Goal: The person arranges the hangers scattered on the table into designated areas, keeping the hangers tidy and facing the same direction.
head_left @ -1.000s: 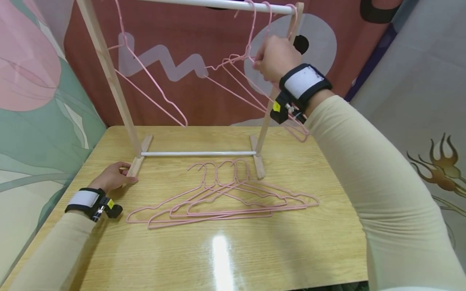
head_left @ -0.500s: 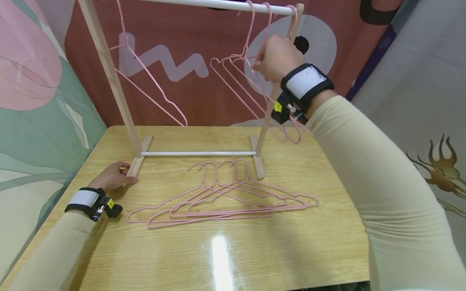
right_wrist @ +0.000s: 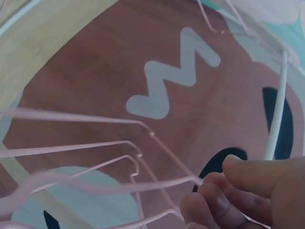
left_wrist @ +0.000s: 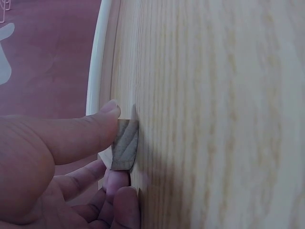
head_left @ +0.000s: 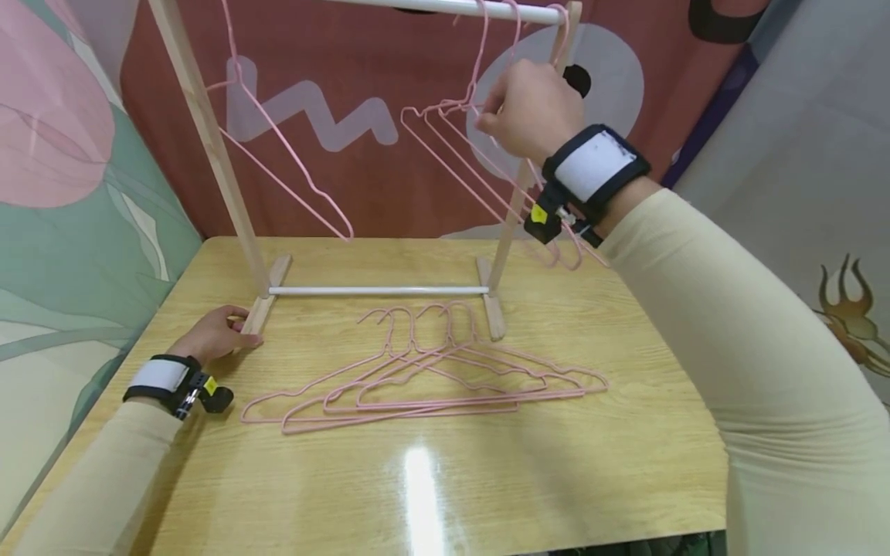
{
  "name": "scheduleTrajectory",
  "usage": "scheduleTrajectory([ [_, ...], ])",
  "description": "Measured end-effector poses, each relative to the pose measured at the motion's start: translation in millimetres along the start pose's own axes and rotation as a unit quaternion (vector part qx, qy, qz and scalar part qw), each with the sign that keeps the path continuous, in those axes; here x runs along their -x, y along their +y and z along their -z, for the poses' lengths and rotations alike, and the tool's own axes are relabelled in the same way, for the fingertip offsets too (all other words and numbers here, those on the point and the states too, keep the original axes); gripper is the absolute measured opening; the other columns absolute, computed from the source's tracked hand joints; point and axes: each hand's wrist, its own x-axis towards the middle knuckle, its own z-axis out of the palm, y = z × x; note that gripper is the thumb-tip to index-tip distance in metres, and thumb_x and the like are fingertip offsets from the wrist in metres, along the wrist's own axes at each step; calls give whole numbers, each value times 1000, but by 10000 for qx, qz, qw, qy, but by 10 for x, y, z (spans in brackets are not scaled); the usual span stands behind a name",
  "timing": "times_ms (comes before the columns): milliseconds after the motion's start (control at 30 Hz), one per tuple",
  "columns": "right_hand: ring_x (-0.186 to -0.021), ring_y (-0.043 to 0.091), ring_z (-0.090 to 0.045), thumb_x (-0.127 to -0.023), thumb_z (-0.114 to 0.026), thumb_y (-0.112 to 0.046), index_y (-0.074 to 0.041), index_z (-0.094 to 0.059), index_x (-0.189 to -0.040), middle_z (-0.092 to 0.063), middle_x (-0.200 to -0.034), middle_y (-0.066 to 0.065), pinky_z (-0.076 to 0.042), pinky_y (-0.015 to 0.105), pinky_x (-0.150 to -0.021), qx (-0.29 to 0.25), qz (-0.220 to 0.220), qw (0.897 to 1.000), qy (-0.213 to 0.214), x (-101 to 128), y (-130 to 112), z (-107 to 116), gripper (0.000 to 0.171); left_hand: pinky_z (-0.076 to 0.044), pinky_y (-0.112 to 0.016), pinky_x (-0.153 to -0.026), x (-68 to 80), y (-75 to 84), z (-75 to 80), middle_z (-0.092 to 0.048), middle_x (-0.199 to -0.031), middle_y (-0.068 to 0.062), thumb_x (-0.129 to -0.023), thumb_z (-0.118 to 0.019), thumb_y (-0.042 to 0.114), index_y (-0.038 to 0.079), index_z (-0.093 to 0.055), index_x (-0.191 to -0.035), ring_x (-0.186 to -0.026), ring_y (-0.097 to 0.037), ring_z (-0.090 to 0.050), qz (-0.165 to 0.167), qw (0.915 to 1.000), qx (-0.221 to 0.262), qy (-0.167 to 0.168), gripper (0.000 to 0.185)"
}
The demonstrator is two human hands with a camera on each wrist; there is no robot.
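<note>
My left hand (head_left: 215, 334) grips the front end of a wooden foot (head_left: 259, 316) of a small clothes rack, thumb above and fingertips below in the left wrist view. High at the right, my right hand (head_left: 535, 108) has its fingers curled at the neck of a pink wire clothes hanger (right_wrist: 198, 181). That hanger hangs from the rack's white rail (head_left: 445, 6), with more pink hangers close beside it towards the right post. Fingers and wrist hide parts of these hangers. Another pink hanger (head_left: 292, 152) hangs at the left end.
Several pink hangers (head_left: 424, 407) lie overlapping on the wooden table (head_left: 313, 494) before the rack, hooks pointing away from me. A lower white bar (head_left: 378, 291) joins the rack's two feet. Behind stands a patterned curtain (head_left: 334, 201).
The front right-hand hanger has turned, so its left end has swung and lines up with its neighbours. My right hand has shifted only slightly. My left hand stays on the foot.
</note>
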Motion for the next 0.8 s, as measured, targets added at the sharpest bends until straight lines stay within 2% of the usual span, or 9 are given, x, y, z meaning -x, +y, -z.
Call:
scheduleTrajectory([
  [133, -92, 25, -61, -103, -57, -33, -5, -75, -117, -71, -107, 12, -47, 37, -75, -45, 276, 9994, 215, 109, -53, 10, 36, -41, -37, -80, -11, 6, 9, -45, -121, -31, -97, -69, 20, -17, -30, -143, -103, -38, -47, 12, 10000, -1, 1, 71],
  [300, -84, 22, -61, -104, -56, -32, -7, -76, -110, -72, -102, 9, -45, 37, -68, -78, 737, 9967, 333, 262, -97, -30, 33, -41, -37, -81, -24, 0, 1, -45, -122, -31, -97, -69, 21, -17, -30, -144, -104, -38, -47, 25, 10000, 26, -17, 71],
  [500, -72, 20, -59, -104, -58, -29, -7, -77, -105, -69, -90, 7, -44, 34, -61, -245, 1151, 9927, 272, 456, -96, -149, 29, -41, -37, -81, -22, -12, -13, -45, -123, -32, -97, -69, 21, -17, -30, -143, -104, -38, -47, 18, 10000, 20, -19, 71],
  [667, -70, 21, -61, -102, -63, -25, -6, -76, -100, -71, -85, 8, -46, 33, -64, -449, 1483, 9878, 157, 600, -70, -317, 24, -41, -36, -80, -26, -27, -3, -45, -124, -32, -97, -70, 21, -16, -30, -144, -105, -38, -48, -39, 10000, 10, -32, 72],
  [800, -74, 20, -62, -100, -67, -24, -6, -76, -97, -70, -83, 6, -48, 34, -69, -571, 1698, 9838, -11, 722, -81, -442, 20, -42, -36, -81, -33, -46, 7, -45, -125, -32, -97, -69, 21, -16, -30, -145, -106, -38, -48, -48, 10000, 48, -39, 73],
])
